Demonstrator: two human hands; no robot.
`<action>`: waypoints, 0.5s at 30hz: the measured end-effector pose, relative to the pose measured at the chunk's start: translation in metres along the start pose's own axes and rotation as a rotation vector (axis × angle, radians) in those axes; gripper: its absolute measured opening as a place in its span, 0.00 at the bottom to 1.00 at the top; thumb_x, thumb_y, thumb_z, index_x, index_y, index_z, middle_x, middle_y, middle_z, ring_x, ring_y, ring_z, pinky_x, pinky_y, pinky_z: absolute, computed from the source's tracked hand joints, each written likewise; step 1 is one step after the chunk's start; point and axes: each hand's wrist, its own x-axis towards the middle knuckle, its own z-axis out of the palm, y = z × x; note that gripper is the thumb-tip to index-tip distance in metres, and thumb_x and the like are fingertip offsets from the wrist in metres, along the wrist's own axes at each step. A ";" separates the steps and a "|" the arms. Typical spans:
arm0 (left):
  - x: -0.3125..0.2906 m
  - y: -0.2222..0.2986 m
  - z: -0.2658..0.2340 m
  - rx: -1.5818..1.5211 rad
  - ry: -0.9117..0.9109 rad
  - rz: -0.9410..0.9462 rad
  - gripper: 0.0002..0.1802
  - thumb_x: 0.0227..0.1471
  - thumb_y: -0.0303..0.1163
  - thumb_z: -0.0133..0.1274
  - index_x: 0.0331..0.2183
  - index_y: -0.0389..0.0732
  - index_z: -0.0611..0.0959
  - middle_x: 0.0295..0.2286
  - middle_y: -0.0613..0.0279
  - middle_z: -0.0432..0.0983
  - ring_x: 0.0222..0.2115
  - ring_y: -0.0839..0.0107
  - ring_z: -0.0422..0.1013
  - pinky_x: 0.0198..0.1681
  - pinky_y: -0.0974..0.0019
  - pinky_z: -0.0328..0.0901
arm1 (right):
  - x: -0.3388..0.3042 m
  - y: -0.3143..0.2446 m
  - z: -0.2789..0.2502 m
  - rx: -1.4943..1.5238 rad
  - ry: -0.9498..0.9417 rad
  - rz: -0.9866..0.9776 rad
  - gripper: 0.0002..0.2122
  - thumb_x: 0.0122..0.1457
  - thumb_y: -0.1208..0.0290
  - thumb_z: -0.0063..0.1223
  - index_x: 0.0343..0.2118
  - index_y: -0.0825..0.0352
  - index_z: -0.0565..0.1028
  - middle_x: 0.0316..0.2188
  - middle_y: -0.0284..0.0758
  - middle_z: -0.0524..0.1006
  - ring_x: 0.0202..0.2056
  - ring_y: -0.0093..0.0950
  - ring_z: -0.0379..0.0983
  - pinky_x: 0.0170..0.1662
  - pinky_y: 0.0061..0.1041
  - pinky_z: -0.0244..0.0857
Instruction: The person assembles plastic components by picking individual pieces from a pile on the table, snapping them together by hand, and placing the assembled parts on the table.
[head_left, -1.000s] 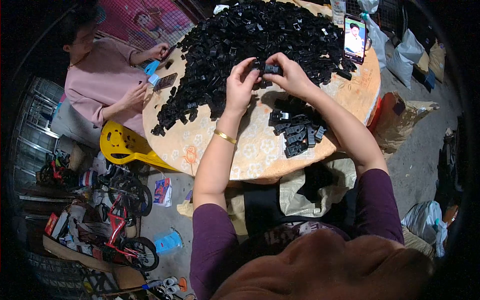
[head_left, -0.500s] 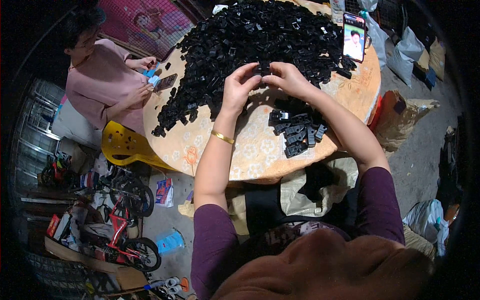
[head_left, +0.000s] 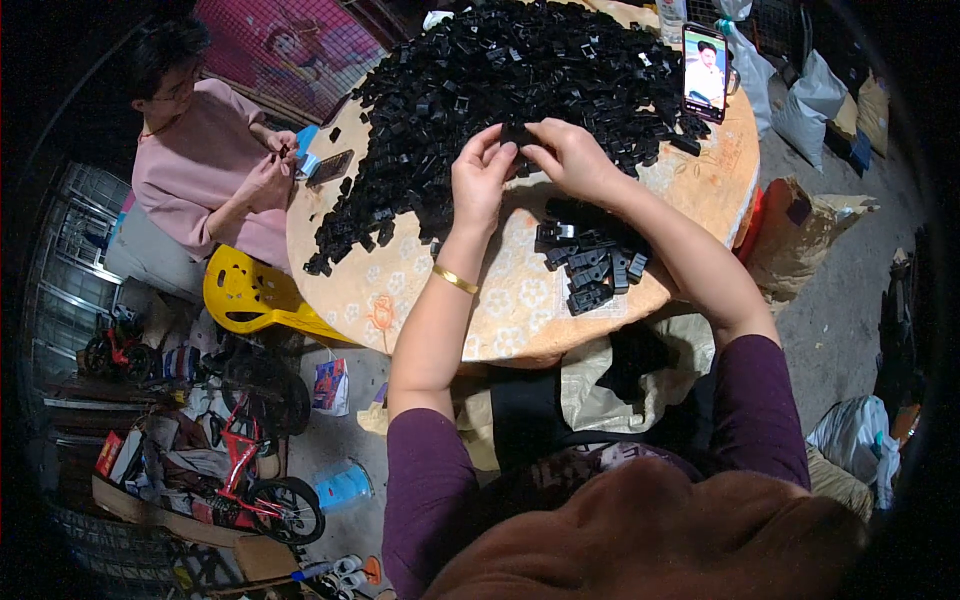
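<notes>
Over the worktop (head_left: 345, 265), in front of the big black pile (head_left: 520, 70), my left hand (head_left: 482, 180) and my right hand (head_left: 577, 160) pinch a small black piece (head_left: 516, 133) between them. My hands hide most of it, and it is as dark as the pile behind, so I can't tell its shape. Before, there was a gap between my hands; now they are closer. To my left, the other person's hands (head_left: 266, 178) have come together too, but what they hold is too tiny to see.
</notes>
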 end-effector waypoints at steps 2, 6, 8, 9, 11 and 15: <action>0.002 -0.003 -0.002 -0.042 -0.033 -0.005 0.16 0.48 0.24 0.48 0.42 0.35 0.70 0.32 0.64 0.73 0.30 0.80 0.69 0.33 0.78 0.65 | 0.001 0.006 -0.001 0.146 -0.012 -0.007 0.13 0.50 0.73 0.49 0.38 0.74 0.70 0.28 0.44 0.71 0.29 0.37 0.69 0.32 0.28 0.64; 0.003 -0.002 -0.005 -0.116 -0.091 -0.034 0.16 0.49 0.25 0.49 0.42 0.36 0.70 0.32 0.64 0.72 0.30 0.80 0.69 0.32 0.78 0.65 | 0.002 0.008 -0.003 0.208 -0.026 0.014 0.13 0.50 0.73 0.49 0.38 0.74 0.70 0.27 0.44 0.70 0.29 0.38 0.69 0.31 0.28 0.64; 0.004 -0.002 -0.004 -0.079 -0.090 -0.012 0.16 0.48 0.25 0.49 0.42 0.36 0.70 0.33 0.64 0.72 0.30 0.80 0.69 0.32 0.78 0.65 | 0.001 0.007 -0.004 -0.021 0.012 -0.085 0.13 0.50 0.72 0.48 0.38 0.73 0.70 0.27 0.43 0.70 0.28 0.37 0.69 0.30 0.28 0.64; 0.003 -0.003 -0.002 -0.043 -0.089 0.007 0.16 0.48 0.25 0.49 0.42 0.36 0.70 0.33 0.64 0.72 0.30 0.80 0.69 0.32 0.78 0.65 | 0.000 0.004 -0.005 -0.020 0.011 -0.081 0.13 0.50 0.72 0.48 0.38 0.73 0.70 0.27 0.43 0.70 0.28 0.37 0.69 0.30 0.28 0.64; 0.002 -0.002 -0.001 -0.015 -0.080 0.030 0.16 0.49 0.25 0.49 0.42 0.35 0.70 0.33 0.63 0.72 0.30 0.79 0.69 0.32 0.78 0.65 | -0.001 -0.005 -0.006 -0.111 -0.028 -0.023 0.14 0.49 0.72 0.49 0.39 0.71 0.70 0.26 0.41 0.70 0.28 0.38 0.69 0.29 0.29 0.64; -0.003 -0.005 0.009 0.130 -0.022 0.089 0.16 0.49 0.26 0.49 0.41 0.33 0.70 0.32 0.61 0.71 0.30 0.79 0.68 0.31 0.78 0.65 | -0.006 -0.012 0.003 -0.163 -0.001 -0.122 0.13 0.48 0.70 0.49 0.38 0.66 0.70 0.27 0.38 0.71 0.27 0.38 0.70 0.27 0.33 0.66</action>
